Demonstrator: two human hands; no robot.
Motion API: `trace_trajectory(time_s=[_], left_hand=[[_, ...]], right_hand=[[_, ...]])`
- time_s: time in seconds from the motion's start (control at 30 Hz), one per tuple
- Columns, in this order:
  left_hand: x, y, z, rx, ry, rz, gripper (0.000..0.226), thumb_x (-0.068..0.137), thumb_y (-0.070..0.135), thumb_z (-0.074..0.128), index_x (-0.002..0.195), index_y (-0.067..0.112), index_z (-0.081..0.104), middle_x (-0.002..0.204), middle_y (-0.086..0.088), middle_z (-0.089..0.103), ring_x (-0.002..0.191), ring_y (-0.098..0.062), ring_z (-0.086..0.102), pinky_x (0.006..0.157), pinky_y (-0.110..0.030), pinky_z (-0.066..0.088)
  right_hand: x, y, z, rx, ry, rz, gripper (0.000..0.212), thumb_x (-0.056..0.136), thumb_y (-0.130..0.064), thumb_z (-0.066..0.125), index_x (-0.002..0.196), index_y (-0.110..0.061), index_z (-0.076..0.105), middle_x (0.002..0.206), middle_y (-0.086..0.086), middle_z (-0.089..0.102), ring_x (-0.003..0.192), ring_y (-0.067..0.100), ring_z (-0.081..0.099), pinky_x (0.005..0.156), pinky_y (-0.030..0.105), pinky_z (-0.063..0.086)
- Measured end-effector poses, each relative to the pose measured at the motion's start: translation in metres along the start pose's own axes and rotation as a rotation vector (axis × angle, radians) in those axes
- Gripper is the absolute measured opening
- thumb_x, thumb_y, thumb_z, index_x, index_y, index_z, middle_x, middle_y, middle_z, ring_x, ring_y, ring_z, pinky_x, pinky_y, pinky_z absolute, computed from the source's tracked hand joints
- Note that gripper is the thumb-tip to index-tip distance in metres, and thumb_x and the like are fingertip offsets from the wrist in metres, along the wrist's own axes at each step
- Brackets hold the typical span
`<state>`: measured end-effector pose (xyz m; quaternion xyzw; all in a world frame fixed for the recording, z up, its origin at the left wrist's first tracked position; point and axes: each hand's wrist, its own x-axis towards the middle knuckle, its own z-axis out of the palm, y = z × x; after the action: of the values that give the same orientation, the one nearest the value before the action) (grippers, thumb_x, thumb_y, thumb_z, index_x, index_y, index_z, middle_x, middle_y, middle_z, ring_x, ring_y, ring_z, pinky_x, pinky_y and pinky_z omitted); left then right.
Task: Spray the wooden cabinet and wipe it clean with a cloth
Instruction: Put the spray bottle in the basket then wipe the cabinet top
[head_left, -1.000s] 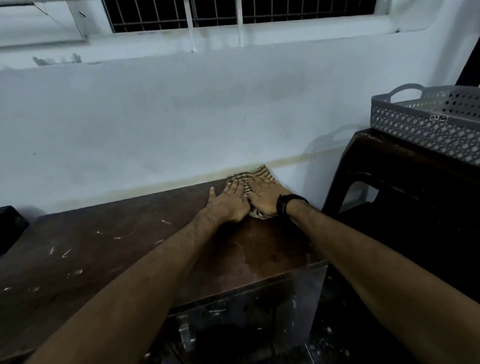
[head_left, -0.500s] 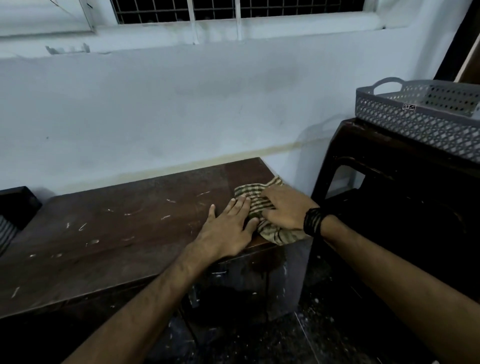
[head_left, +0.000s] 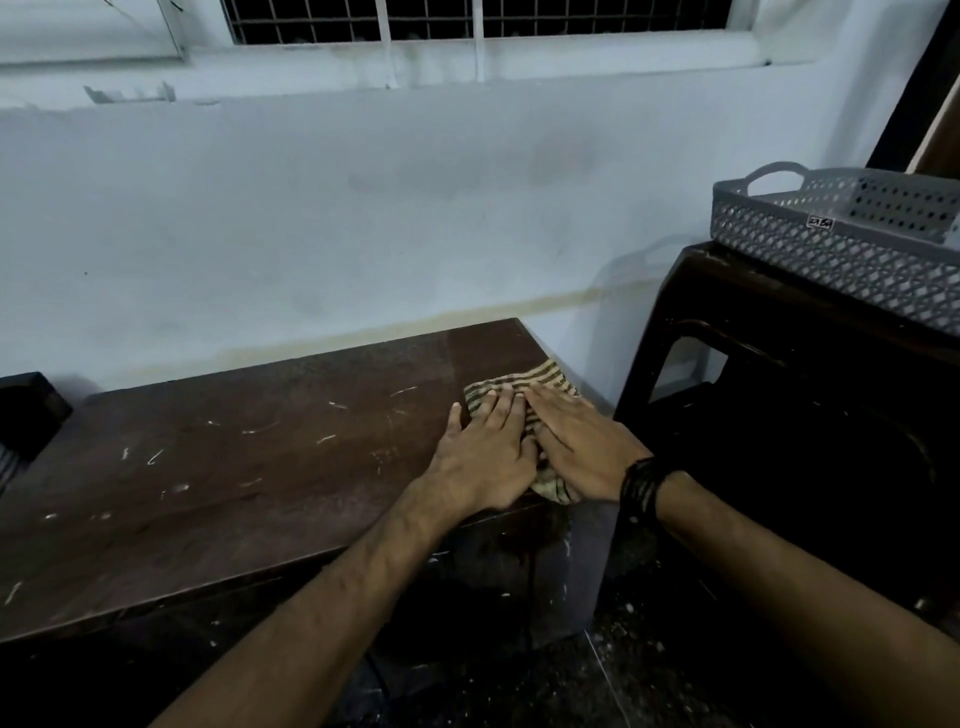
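Left hand (head_left: 485, 457) and right hand (head_left: 582, 449) flat, pressing striped cloth (head_left: 524, 387) at cabinet (head_left: 260, 467) corner (very near edge). Could slip off if pushed further right.

**Dark wood, striped cloth, pale blue wall**

The cabinet (head_left: 249, 467) top is dark brown, flecked with white marks. The cloth (head_left: 524, 387) has beige and dark green stripes. The perforated basket (head_left: 831, 249) is grey, the wall (head_left: 363, 208) pale blue, the wristband (head_left: 641, 488) black.
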<state>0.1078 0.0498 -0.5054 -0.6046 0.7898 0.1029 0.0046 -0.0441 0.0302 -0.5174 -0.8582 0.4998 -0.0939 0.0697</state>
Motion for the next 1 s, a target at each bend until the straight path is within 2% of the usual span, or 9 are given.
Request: trace_trajectory(time_s=[0.07,0.17,0.3,0.43,0.57,0.67,0.8,1.0], left_hand=[[-0.001,0.001,0.001,0.033,0.001,-0.002,0.063,0.106,0.038,0.015,0.159,0.014,-0.006,0.168,-0.002,-0.012,0.155,-0.016,-0.009,0.125,-0.05,-0.007],[0.012,-0.004,-0.005,0.062,-0.058,-0.015,0.064,0.105,0.04,0.014,0.159,0.015,-0.009,0.167,0.0,-0.015,0.155,-0.015,-0.011,0.123,-0.053,-0.01],[0.045,-0.021,-0.013,0.082,-0.062,-0.045,0.063,0.105,0.042,0.012,0.158,0.018,-0.01,0.167,0.003,-0.016,0.154,-0.013,-0.012,0.121,-0.058,-0.014],[0.084,-0.04,-0.021,0.083,-0.068,-0.095,0.062,0.105,0.042,0.01,0.158,0.018,-0.01,0.166,0.002,-0.017,0.154,-0.013,-0.013,0.119,-0.061,-0.014],[0.123,-0.058,-0.032,0.06,-0.081,-0.16,0.063,0.104,0.041,0.012,0.159,0.019,-0.01,0.166,0.003,-0.018,0.154,-0.013,-0.013,0.118,-0.063,-0.016],[0.142,-0.066,-0.039,0.056,-0.09,-0.206,0.063,0.103,0.04,0.012,0.159,0.018,-0.009,0.167,0.003,-0.017,0.154,-0.013,-0.013,0.118,-0.062,-0.015],[0.149,-0.068,-0.046,0.029,-0.085,-0.241,0.062,0.104,0.041,0.012,0.159,0.02,-0.006,0.167,0.004,-0.013,0.155,-0.014,-0.011,0.118,-0.062,-0.014],[0.125,-0.059,-0.04,0.081,-0.12,-0.187,0.065,0.103,0.039,0.014,0.159,0.016,-0.008,0.167,0.0,-0.014,0.155,-0.015,-0.01,0.121,-0.058,-0.012]], right_hand=[[0.004,0.005,-0.001,-0.01,-0.041,-0.006,0.056,0.106,-0.03,0.021,0.157,-0.013,0.006,0.165,0.002,0.002,0.151,0.011,0.001,0.111,0.017,-0.009],[0.019,0.011,0.0,-0.01,-0.114,0.003,0.057,0.106,-0.033,0.019,0.157,-0.015,0.001,0.165,0.0,-0.005,0.151,0.009,-0.003,0.114,0.02,-0.01],[0.062,0.024,0.002,-0.024,-0.147,0.021,0.057,0.105,-0.034,0.017,0.157,-0.016,0.0,0.165,0.001,-0.005,0.151,0.011,-0.003,0.122,0.029,-0.004],[0.108,0.03,0.0,-0.032,-0.184,0.024,0.056,0.106,-0.031,0.016,0.156,-0.014,0.0,0.165,0.003,-0.005,0.151,0.012,-0.003,0.121,0.028,-0.005],[0.151,0.035,-0.003,-0.024,-0.194,0.037,0.054,0.106,-0.031,0.015,0.156,-0.013,0.002,0.165,0.004,-0.004,0.151,0.014,-0.003,0.123,0.033,-0.001],[0.172,0.034,-0.006,-0.023,-0.187,0.054,0.054,0.107,-0.03,0.015,0.156,-0.012,0.004,0.165,0.006,-0.002,0.152,0.016,-0.002,0.122,0.029,-0.001],[0.177,0.029,-0.01,-0.022,-0.158,0.066,0.052,0.108,-0.027,0.015,0.156,-0.009,0.006,0.165,0.008,0.002,0.152,0.018,0.002,0.117,0.023,0.0],[0.148,0.027,-0.005,0.001,-0.144,0.074,0.053,0.107,-0.028,0.017,0.156,-0.011,0.008,0.165,0.006,0.003,0.151,0.016,0.003,0.12,0.028,0.001]])
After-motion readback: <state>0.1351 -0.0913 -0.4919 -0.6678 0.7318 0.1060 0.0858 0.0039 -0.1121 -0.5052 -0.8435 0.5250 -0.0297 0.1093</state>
